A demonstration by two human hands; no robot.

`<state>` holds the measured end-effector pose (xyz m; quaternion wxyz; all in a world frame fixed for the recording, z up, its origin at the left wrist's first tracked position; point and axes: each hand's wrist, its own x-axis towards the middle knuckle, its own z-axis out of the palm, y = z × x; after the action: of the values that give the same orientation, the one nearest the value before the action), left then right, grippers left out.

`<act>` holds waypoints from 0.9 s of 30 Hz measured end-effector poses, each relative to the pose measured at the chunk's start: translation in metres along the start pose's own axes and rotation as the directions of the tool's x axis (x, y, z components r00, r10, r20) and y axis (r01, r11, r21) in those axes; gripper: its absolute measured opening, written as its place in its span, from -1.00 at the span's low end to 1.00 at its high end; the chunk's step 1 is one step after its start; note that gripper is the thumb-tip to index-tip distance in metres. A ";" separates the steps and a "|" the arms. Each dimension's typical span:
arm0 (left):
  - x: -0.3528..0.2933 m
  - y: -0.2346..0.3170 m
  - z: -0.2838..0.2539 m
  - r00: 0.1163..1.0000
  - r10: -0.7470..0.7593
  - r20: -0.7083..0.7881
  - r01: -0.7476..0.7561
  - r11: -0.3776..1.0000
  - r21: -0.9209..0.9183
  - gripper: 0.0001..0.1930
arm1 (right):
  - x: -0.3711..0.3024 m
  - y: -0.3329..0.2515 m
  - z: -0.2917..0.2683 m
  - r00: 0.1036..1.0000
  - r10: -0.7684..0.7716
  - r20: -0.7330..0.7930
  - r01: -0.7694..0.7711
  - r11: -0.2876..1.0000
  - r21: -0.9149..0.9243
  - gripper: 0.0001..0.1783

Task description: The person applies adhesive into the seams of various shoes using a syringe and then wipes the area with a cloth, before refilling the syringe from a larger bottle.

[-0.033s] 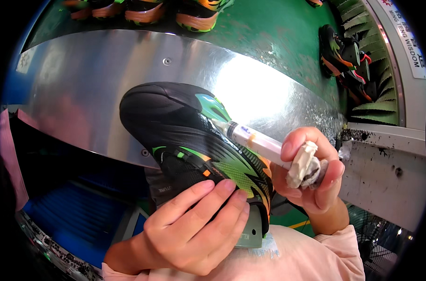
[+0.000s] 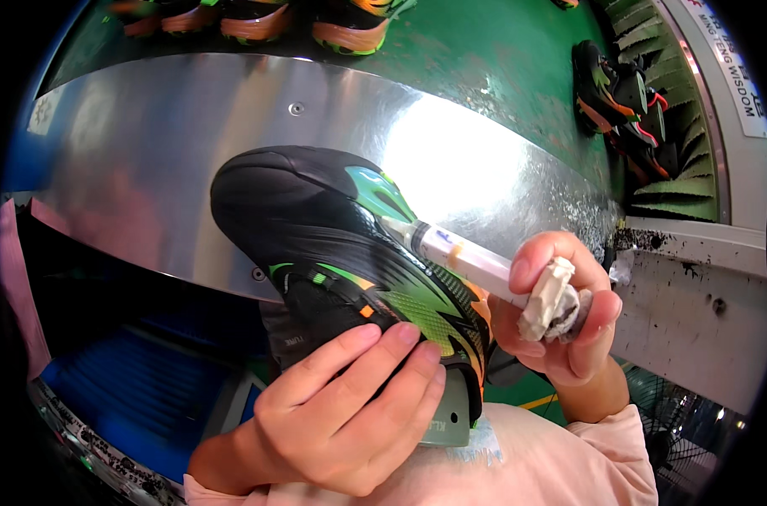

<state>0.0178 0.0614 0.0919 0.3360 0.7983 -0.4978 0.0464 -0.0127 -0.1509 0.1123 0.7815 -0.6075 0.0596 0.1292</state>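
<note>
Shoe (image 2: 350, 240), centre frame: your left hand (image 2: 354, 413) clasps its side; your right hand (image 2: 573, 354) grips the syringe (image 2: 476, 261), nozzle at the green edge (image 2: 372, 187). Fluid application appears underway; the next move likely calls for steady pressure.

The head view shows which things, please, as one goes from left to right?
Blue ribbed surface, bare left hand, white plastic syringe, bare right hand, black-and-orange shoes, white rectangular label.

Two bare hands, left hand (image 2: 350, 413) and right hand (image 2: 560, 361); one black sports shoe (image 2: 308, 202) patterned green and orange; one slim white plastic syringe (image 2: 476, 263); four orange-heeled black shoes (image 2: 257, 27) along the top; at least two black-and-orange shoes (image 2: 601, 93) at right.
</note>
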 end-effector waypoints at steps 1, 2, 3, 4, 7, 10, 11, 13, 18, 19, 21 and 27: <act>-0.001 0.000 0.000 1.000 0.008 -0.003 -0.008 1.000 0.008 -0.85 | -0.006 0.003 -0.002 1.000 -0.002 -0.009 0.003 1.000 0.011 -0.17; -0.002 0.000 0.001 1.000 0.025 -0.016 -0.025 0.999 0.022 -0.85 | -0.012 0.005 -0.005 1.000 -0.006 -0.007 0.006 1.000 0.027 -0.17; -0.004 0.000 0.002 0.999 0.036 -0.024 -0.035 0.999 0.031 -0.85 | -0.020 0.008 -0.007 0.999 -0.006 -0.032 0.007 0.999 0.036 -0.17; -0.006 0.001 0.002 0.998 0.047 -0.032 -0.046 0.998 0.039 -0.85 | -0.028 0.010 -0.010 0.999 0.007 -0.041 -0.005 0.999 0.037 -0.17; -0.014 0.004 0.001 0.999 0.038 0.026 -0.039 0.998 0.042 -0.86 | -0.052 0.018 -0.016 0.998 0.015 -0.065 -0.005 0.989 0.146 -0.18; -0.024 0.009 0.001 0.998 0.033 0.056 -0.038 0.996 0.078 -0.86 | -0.074 0.025 -0.020 0.996 0.008 -0.093 0.021 0.952 0.306 -0.21; -0.027 0.010 0.002 0.998 0.032 0.062 -0.037 0.996 0.083 -0.85 | -0.079 0.026 -0.022 0.995 0.005 -0.099 0.032 0.932 0.362 -0.22; -0.031 0.009 0.004 0.997 0.051 0.052 -0.057 0.993 0.108 -0.83 | -0.087 0.025 -0.024 0.991 0.054 -0.126 -0.009 0.941 0.337 -0.24; -0.036 0.005 0.014 0.997 0.069 0.022 -0.071 0.987 0.143 -0.81 | -0.090 0.006 -0.024 0.974 0.158 -0.164 -0.115 0.962 0.247 -0.22; -0.036 0.004 0.015 0.994 0.106 0.020 -0.108 0.977 0.184 -0.82 | -0.087 -0.001 -0.023 0.975 0.141 -0.172 -0.099 0.967 0.234 -0.24; -0.034 0.005 0.014 0.996 0.090 0.019 -0.092 0.986 0.142 -0.83 | -0.078 -0.018 -0.017 0.955 0.218 -0.201 -0.197 0.973 0.121 -0.29; -0.029 0.011 0.003 0.988 0.126 0.087 -0.138 0.978 0.156 -0.85 | -0.044 -0.057 0.003 0.906 0.344 -0.248 -0.390 0.906 -0.164 -0.24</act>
<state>-0.0068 0.0786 0.0828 0.2472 0.7892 -0.5567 0.0781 -0.0395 -0.1671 0.1773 0.6635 -0.6744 0.2427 0.2145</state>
